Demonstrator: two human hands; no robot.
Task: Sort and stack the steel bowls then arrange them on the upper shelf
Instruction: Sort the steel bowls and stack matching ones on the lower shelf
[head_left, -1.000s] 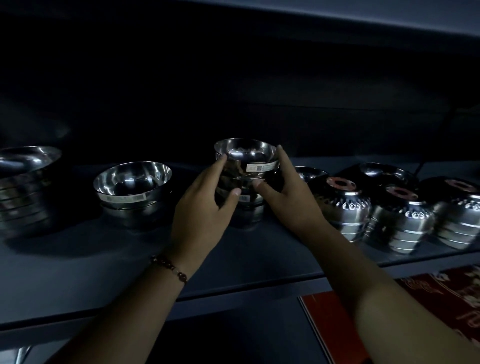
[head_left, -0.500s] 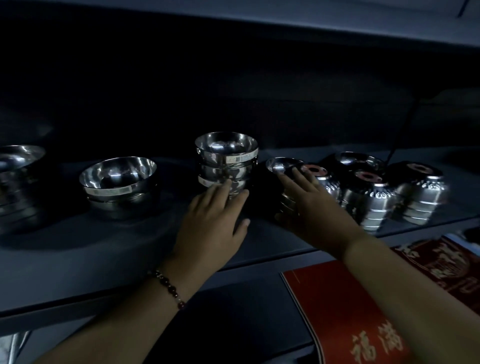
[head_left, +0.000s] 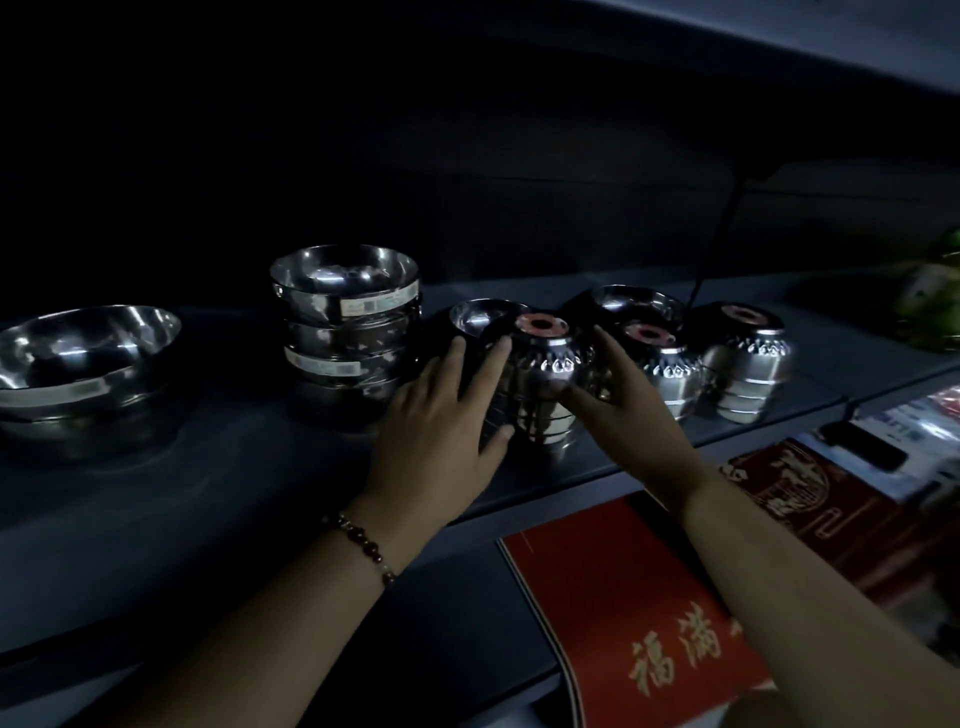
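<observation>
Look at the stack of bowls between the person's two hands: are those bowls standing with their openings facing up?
No: the stack between the hands is upside down, bases up, with a red ring on top.

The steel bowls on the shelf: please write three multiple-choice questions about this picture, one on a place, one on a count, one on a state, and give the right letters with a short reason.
1. Between which things does the tall upright stack with label strips stand?
A. between the wide bowls at far left and the upside-down stack at the hands
B. to the right of all upside-down stacks
C. on the red sheet below

2. How many upside-down stacks show a reddish ring on top?
A. one
B. three
C. five

3. How do the hands meet the nearest upside-down stack?
A. both clenched, away from it
B. one on each side of it
C. one flat on top

Answers:
1 A, the labelled stack stands right of the wide bowls.
2 B, rings at.
3 B, left hand and right hand flank it.
</observation>
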